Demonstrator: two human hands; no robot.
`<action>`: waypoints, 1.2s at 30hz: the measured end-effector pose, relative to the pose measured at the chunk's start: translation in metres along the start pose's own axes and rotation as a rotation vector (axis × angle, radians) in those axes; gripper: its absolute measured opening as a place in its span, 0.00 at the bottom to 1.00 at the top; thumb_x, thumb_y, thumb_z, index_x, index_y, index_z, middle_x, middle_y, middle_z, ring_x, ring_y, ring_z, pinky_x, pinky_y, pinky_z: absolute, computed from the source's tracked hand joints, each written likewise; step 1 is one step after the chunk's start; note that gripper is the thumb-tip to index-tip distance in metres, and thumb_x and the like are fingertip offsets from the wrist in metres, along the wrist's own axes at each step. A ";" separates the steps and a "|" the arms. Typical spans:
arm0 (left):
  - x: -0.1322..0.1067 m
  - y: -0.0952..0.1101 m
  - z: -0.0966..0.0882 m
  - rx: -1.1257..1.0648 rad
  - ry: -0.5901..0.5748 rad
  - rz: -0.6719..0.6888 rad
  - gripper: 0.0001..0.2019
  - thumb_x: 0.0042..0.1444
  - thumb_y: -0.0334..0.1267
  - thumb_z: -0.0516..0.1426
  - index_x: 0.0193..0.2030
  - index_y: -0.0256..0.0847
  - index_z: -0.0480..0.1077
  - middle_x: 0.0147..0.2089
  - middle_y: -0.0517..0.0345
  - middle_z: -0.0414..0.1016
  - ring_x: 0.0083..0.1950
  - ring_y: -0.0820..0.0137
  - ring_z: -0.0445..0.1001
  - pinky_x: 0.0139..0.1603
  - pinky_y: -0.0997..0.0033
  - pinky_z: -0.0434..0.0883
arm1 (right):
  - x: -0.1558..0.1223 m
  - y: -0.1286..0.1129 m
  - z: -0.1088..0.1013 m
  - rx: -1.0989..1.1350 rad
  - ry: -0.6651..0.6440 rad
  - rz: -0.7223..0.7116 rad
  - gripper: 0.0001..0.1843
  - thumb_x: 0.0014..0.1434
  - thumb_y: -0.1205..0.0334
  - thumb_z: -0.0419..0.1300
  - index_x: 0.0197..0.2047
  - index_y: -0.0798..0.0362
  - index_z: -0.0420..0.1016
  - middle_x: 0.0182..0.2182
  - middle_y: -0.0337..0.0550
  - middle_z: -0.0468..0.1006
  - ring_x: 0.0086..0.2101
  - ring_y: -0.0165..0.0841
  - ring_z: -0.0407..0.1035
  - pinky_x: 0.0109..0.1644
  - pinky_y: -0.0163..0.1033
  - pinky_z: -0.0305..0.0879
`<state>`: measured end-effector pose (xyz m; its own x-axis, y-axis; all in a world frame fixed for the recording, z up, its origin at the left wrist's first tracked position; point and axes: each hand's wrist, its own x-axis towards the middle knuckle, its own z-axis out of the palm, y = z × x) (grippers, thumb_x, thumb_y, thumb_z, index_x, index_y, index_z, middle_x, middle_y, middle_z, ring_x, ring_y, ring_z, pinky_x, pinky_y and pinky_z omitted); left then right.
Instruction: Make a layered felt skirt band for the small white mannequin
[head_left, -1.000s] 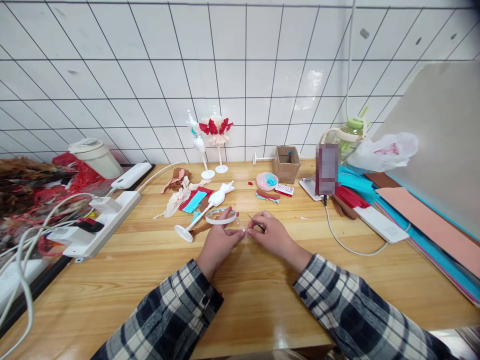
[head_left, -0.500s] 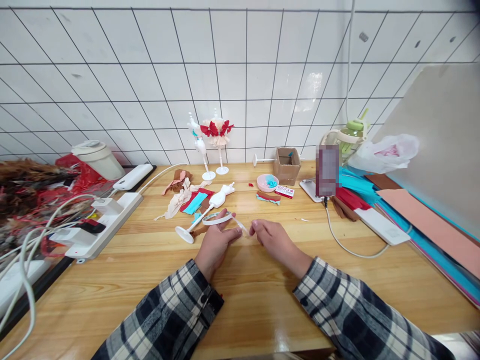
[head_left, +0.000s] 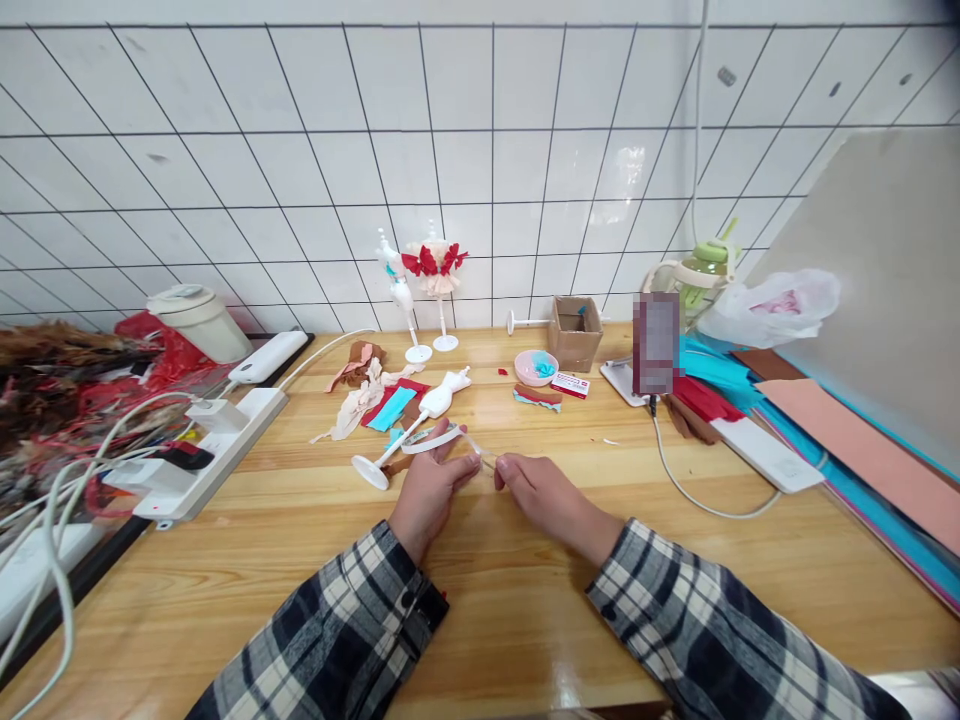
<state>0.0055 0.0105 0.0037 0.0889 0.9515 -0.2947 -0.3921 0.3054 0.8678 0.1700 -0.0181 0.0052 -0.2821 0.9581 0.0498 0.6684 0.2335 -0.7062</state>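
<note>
My left hand (head_left: 429,492) is closed around a roll of white tape (head_left: 412,441), its thumb and forefinger pinching the loose tape end. My right hand (head_left: 551,495) is closed in a pinch just to the right, its fingertips close to that end. A thin piece seems to run between the two hands, too small to make out. Behind my left hand a small white mannequin (head_left: 445,396) on a stand lies tilted over fabric scraps, among them a blue strip (head_left: 391,408) and a cream cloth (head_left: 360,405).
Two small mannequins stand by the tiled wall, one wearing a red bow (head_left: 435,262). A pink bowl (head_left: 527,374), a cardboard box (head_left: 576,340) and a phone (head_left: 655,345) are at the right back. A power strip (head_left: 225,450) with cables lies left; fabric sheets (head_left: 862,430) lie right.
My right hand has shifted slightly left, toward the tape end. The pinching fingers of my left hand have moved a little left. The other things stay where they were.
</note>
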 end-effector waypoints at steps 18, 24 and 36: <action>-0.003 -0.007 0.003 -0.003 -0.063 0.024 0.45 0.40 0.23 0.65 0.65 0.49 0.54 0.67 0.47 0.58 0.37 0.74 0.76 0.42 0.72 0.75 | 0.002 0.002 0.016 0.009 0.029 0.046 0.17 0.69 0.54 0.38 0.34 0.51 0.62 0.28 0.41 0.71 0.30 0.32 0.65 0.35 0.35 0.56; -0.002 -0.008 0.001 -0.013 -0.072 0.030 0.45 0.40 0.23 0.65 0.66 0.49 0.54 0.67 0.48 0.59 0.37 0.73 0.76 0.41 0.71 0.75 | 0.002 0.005 0.019 0.002 0.031 0.032 0.18 0.69 0.53 0.38 0.35 0.51 0.62 0.29 0.42 0.72 0.30 0.32 0.66 0.35 0.35 0.56; -0.007 -0.007 0.007 -0.053 -0.084 0.004 0.45 0.40 0.22 0.65 0.65 0.48 0.54 0.67 0.48 0.57 0.37 0.74 0.77 0.42 0.71 0.76 | 0.003 0.004 0.022 -0.030 0.063 0.035 0.16 0.69 0.56 0.39 0.37 0.51 0.62 0.31 0.45 0.74 0.32 0.34 0.69 0.36 0.36 0.58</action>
<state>0.0136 0.0023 0.0026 0.1629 0.9533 -0.2543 -0.4400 0.3009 0.8461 0.1562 -0.0176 -0.0130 -0.2148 0.9741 0.0706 0.6980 0.2037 -0.6865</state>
